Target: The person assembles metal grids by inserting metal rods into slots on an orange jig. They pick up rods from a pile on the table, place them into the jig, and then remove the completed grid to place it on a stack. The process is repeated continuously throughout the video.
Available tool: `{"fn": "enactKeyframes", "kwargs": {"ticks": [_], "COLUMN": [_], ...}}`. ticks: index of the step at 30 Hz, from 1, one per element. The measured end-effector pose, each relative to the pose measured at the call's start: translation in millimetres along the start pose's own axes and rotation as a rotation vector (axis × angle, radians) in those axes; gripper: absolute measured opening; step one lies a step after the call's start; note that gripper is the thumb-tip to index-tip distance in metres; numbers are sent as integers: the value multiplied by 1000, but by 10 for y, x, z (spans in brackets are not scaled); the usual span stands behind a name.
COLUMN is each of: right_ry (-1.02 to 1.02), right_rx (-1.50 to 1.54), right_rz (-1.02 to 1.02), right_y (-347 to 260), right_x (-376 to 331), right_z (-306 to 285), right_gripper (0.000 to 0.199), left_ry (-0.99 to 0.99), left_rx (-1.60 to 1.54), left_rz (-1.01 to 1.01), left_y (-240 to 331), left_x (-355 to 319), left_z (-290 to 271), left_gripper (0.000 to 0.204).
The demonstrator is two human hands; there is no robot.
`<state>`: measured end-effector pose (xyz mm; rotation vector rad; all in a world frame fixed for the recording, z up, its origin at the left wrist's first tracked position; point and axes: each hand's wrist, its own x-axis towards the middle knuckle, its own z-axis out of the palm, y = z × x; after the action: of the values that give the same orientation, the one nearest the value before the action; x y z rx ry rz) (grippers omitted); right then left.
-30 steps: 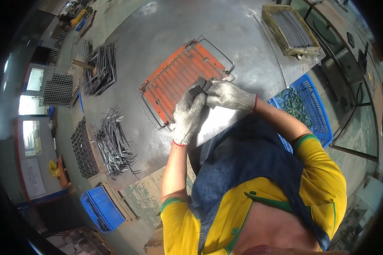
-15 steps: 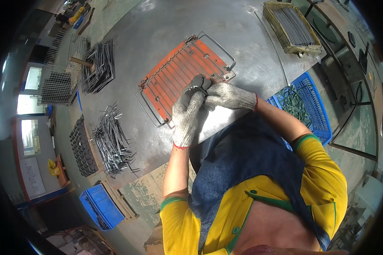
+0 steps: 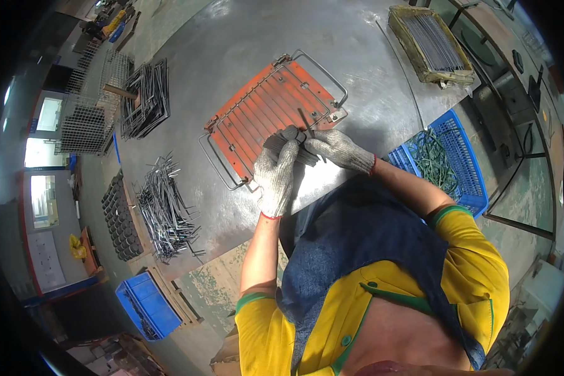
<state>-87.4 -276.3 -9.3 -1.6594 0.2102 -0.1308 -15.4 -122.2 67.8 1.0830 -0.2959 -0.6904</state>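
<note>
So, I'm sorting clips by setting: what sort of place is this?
Probably a metalworking workshop: a metal worktable, a heap of metal rods and an orange plate with wires across it suggest that.

Gloved hands (image 3: 276, 177) holding dark rods (image 3: 304, 120), orange plate (image 3: 266, 109)

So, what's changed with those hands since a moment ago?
The right hand has shifted slightly back toward the person, and a single rod now stands out at its fingertips, pointing over the orange board. Before, no such rod showed apart from the bunch. The left hand still grips the bunch; the board stayed put.
</note>
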Motion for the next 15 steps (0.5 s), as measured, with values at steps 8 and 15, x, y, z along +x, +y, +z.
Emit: {"fn": "enactKeyframes", "kwargs": {"ticks": [8, 15], "right_ry": [651, 965], "right_rx": [88, -1231], "right_rz": [-128, 237], "right_y": [-822, 123], "right_x": [-23, -76], "right_z": [-1417, -4240], "right_gripper": [41, 37], "left_ry": [-53, -50], "left_rx": [280, 219], "left_rz": [-44, -50], "left_y": [-48, -228], "left_x": [-43, -71], "left_z": [-167, -293], "left_gripper": [23, 24]}}
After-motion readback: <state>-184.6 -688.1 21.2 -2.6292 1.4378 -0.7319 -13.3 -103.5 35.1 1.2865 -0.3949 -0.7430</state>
